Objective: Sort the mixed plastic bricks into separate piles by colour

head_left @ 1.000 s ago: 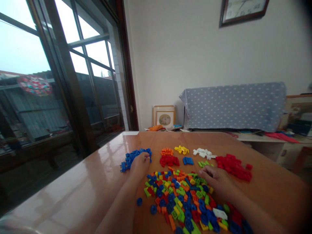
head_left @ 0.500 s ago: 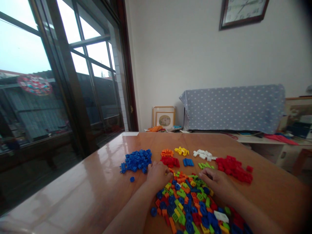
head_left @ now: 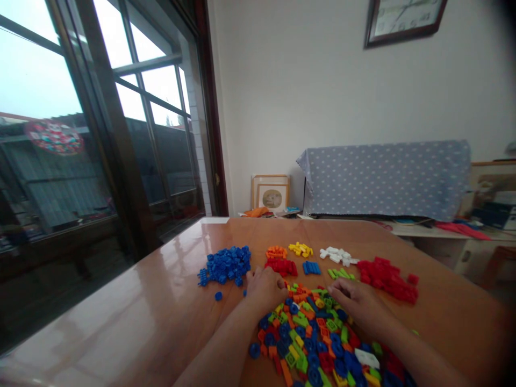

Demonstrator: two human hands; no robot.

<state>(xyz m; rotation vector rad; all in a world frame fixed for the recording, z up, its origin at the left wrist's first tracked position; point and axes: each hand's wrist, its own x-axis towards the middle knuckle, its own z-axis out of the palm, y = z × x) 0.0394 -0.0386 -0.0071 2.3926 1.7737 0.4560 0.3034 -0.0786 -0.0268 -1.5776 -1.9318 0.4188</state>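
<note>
A mixed pile of small plastic building bricks (head_left: 310,338) in blue, green, orange, yellow, red and white spreads over the near part of the table. At its far left edge is my left hand (head_left: 266,288), palm down with fingers curled; its fingertips are hidden, so anything in them cannot be seen. Across from it, my right hand (head_left: 357,301) touches the pile's far right edge. Its thumb and forefinger come together by some green and orange bricks, and I cannot make out what is between them. Red bricks (head_left: 281,267) lie just beyond my left hand.
Sorted groups stand farther back: blue bricks (head_left: 228,265), orange bricks (head_left: 276,251), yellow bricks (head_left: 300,249), blue strips (head_left: 312,268), white bricks (head_left: 337,255), green bricks (head_left: 341,274) and red bricks (head_left: 387,278). A lone blue round piece (head_left: 218,296) lies on the wooden table (head_left: 161,312).
My left hand has shifted slightly right and nearer the pile, and a small blue piece now shows beside it. My right hand has barely moved.
</note>
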